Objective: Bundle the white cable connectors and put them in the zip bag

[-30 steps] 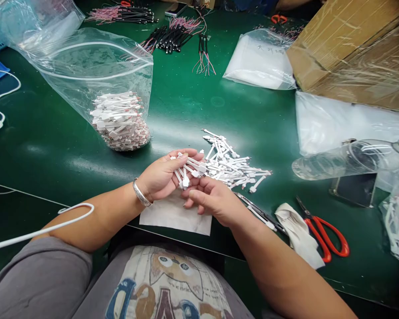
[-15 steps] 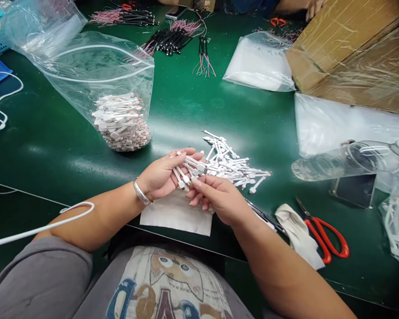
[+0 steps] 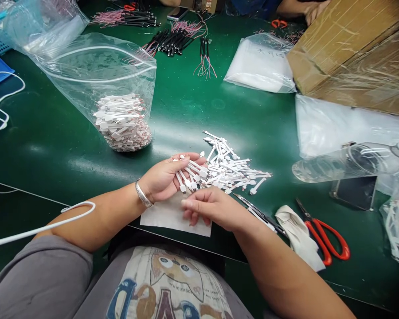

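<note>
My left hand, palm up with a bracelet at the wrist, is closed on a bunch of short white cables. Their blocky plugs fan out past the fingers. Just below and to the right of the plugs is my right hand, apart from them. Its thumb and forefinger are pressed together and the other fingers curl, slightly blurred; whether anything small is in the pinch is hidden. A loose pile of similar white cables lies beyond both hands. Beneath them, a white sheet rests at the table edge.
A clear bag of white cables stands left. Black cables lie at the back. To the right are tweezers, a pale cloth, red-handled cutters, a plastic bottle and a cardboard box. A co-worker's hand shows behind.
My right hand has moved down and away from the plugs it was touching. My left hand, still holding the bunch of cables, has shifted slightly.
</note>
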